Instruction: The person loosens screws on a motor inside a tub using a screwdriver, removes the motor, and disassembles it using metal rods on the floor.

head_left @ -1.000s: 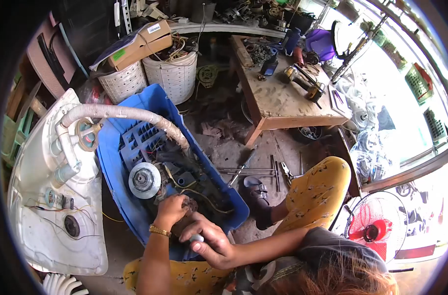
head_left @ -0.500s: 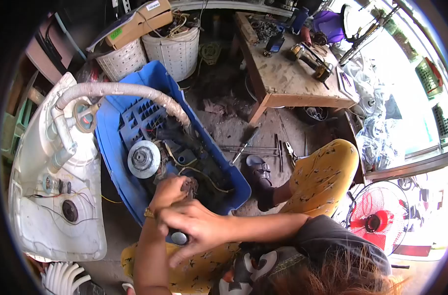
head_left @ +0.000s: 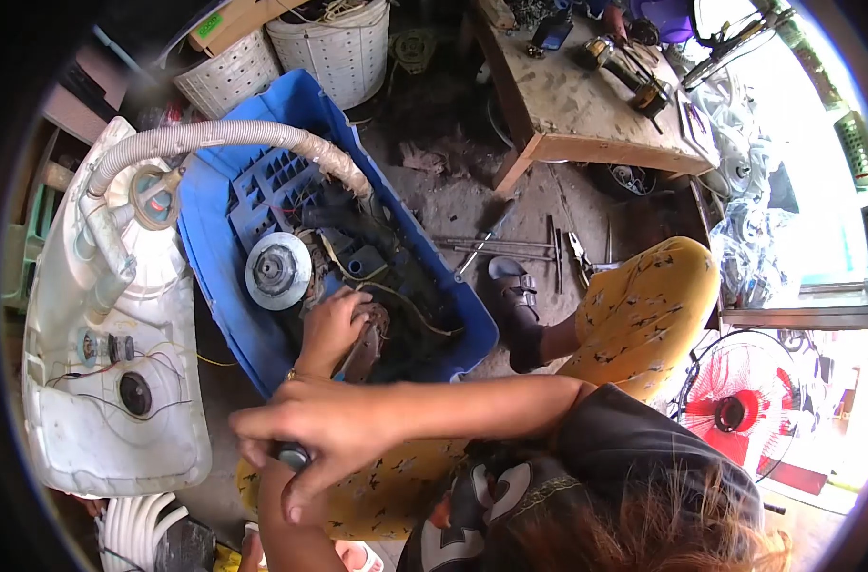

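A blue plastic machine casing (head_left: 234,324) lies in front of me, with a round grey pulley-like wheel (head_left: 278,272), wires and dark parts inside. My left hand (head_left: 334,329) reaches over its near edge, fingers curled on a rusty brown part (head_left: 365,348). Above my left forearm, my right hand (head_left: 334,429) is closed round a dark-handled tool (head_left: 293,457). Only the rounded end of its handle shows; the rest is hidden by the hand. A grey corrugated hose (head_left: 224,133) arches from the white plastic panel (head_left: 167,439) into the casing.
At the upper right stands a wooden table (head_left: 586,114) bearing metal parts. Pliers (head_left: 580,257), a screwdriver-like tool (head_left: 486,238) and thin rods lie on the floor near my sandalled foot (head_left: 515,296). A red fan (head_left: 732,413) is at right; white baskets (head_left: 334,57) stand behind.
My right hand, with the dark-handled tool, has swung left and toward me, across my left forearm. My left hand has shifted slightly up on the brown part. The view has tilted down.
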Tool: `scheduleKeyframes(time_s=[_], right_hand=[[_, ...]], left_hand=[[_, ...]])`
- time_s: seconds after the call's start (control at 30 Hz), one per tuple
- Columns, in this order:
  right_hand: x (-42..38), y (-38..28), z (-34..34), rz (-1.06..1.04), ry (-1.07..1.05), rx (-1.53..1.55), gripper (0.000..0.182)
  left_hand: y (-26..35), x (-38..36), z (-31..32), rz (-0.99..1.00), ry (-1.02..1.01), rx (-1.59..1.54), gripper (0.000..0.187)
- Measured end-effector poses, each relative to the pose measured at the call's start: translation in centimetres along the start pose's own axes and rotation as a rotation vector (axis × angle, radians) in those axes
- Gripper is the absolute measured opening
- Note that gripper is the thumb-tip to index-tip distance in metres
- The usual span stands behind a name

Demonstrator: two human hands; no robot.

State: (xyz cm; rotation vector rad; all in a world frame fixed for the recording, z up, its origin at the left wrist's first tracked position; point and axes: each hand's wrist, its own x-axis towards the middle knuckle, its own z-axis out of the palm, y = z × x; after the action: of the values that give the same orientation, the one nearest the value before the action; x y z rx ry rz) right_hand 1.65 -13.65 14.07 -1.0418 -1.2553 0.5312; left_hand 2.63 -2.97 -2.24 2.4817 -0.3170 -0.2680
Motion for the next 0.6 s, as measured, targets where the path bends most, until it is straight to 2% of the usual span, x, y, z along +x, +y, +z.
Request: scheduleKeyframes(time_s=[0.1,0.2,0.23,0.33,0.37,0.4,0.47,0.57,0.6], right_hand=[[-1.9,1.7,3.3,-0.191,0.476,-0.534,0.054],[-2.6,2.2,3.9,-0.175,0.726,-0.414,0.054],[-2.6,2.1,3.4,-0.176,0.717,-0.362,0.049],[-1.8,1.3,0.6,0.065,0.380,-0.092,0.042],[-0.3,2.2,-2.0,0.008,-0.048,0.200,0.038],[0.2,2.6,-2.8,-0.030,-0.200,0.316,0.040],[0.7,3.1,-3.8,0.172,-0.480,0.393,0.040],[0.0,0.7,-3.4,0.163,-0.018,-0.090,0.040],[0.0,-0.2,-2.5,0.284,0.124,-0.136,0.045]], left_hand=[[-0.5,0.7,0.9,-0.008,0.010,0.080,0.025],[-2.1,1.2,3.0,0.040,-0.105,0.143,0.016],[-3.2,1.5,3.6,0.063,-0.197,0.180,0.032],[-2.8,0.8,3.1,0.069,-0.280,0.165,0.037],[-1.8,0.6,2.2,0.069,-0.280,0.142,0.038],[-0.7,-0.1,0.8,0.060,-0.270,0.120,0.040],[1.8,-1.2,-2.0,0.049,-0.244,0.066,0.043],[5.9,-2.8,-6.9,0.010,-0.148,-0.025,0.047],[6.9,-3.4,-8.3,-0.001,-0.111,-0.055,0.049]])
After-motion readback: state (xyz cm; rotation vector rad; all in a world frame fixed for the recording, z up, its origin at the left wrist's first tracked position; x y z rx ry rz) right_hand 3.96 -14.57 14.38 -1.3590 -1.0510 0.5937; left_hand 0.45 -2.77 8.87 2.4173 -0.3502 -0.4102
